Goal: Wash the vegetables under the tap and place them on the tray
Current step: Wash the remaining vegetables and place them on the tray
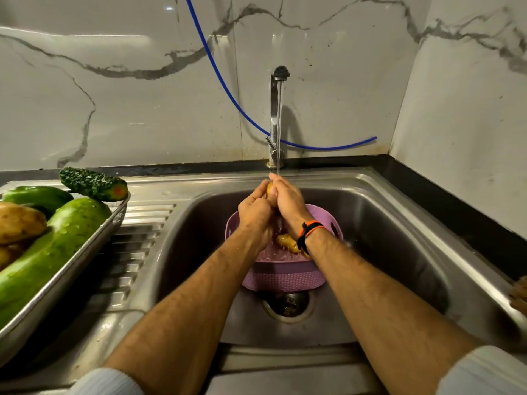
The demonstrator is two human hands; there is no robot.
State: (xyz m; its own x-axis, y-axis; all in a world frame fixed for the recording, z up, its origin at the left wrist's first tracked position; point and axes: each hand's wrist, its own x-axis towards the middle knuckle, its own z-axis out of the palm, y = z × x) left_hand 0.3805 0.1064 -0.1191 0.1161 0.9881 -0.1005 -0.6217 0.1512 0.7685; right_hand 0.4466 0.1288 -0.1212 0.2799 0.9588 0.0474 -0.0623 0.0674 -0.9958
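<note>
Sink (370, 201) sits centre-right, tap (275, 115) at its far edge, hose (228, 89) on the wall behind. Basket (285, 276) in the sink, just far of the drain (288, 305); one potato (288, 243) inside it. Both hands, left hand (255, 215) and right hand (288, 199), meet above the basket under the tap, round a second potato (270, 189). Tray (71, 266) left, on the drainboard (137, 243), holding gourds (48, 252) and more potatoes (20, 222).

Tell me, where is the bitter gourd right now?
In the head view, far left: the bitter gourd lies across the back corner of the tray, behind the big green gourd.
</note>
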